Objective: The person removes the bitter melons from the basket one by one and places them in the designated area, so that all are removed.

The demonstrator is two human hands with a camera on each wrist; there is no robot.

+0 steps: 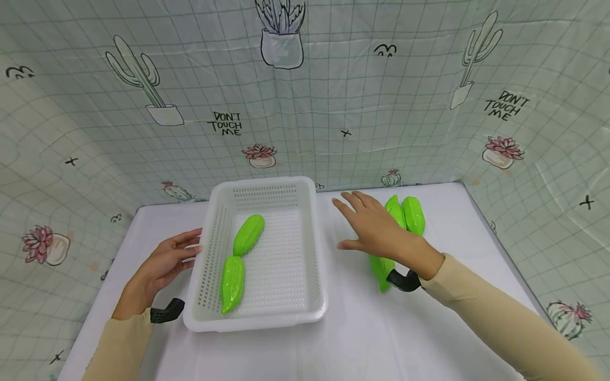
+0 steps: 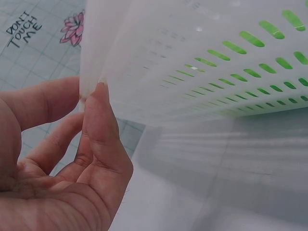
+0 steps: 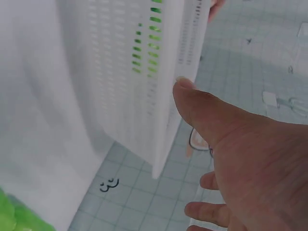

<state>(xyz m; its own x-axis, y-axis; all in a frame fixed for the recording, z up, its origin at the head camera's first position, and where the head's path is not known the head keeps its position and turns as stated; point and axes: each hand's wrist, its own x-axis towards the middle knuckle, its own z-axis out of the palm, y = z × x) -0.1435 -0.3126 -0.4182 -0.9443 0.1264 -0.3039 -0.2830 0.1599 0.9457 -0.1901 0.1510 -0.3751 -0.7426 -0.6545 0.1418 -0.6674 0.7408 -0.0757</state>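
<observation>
Five green ridged vegetables are visible: two in the one white basket (image 1: 257,320), three on the white table (image 1: 362,338). The basket stands left of the table's middle, its far rim by the back edge. Inside, one vegetable (image 1: 249,235) lies left of centre and a second (image 1: 232,286) lies along the left wall towards the front left corner, their ends meeting. Of the three loose ones, an upright-lying pair (image 1: 413,216) sits side by side towards the table's back right corner; the third (image 1: 381,272) lies nearer the front edge, partly under the right hand (image 1: 374,227). That hand hovers with fingers spread, holding nothing, apart from the basket's right rim. The left hand (image 1: 164,262) pinches the left rim between thumb and fingers.
</observation>
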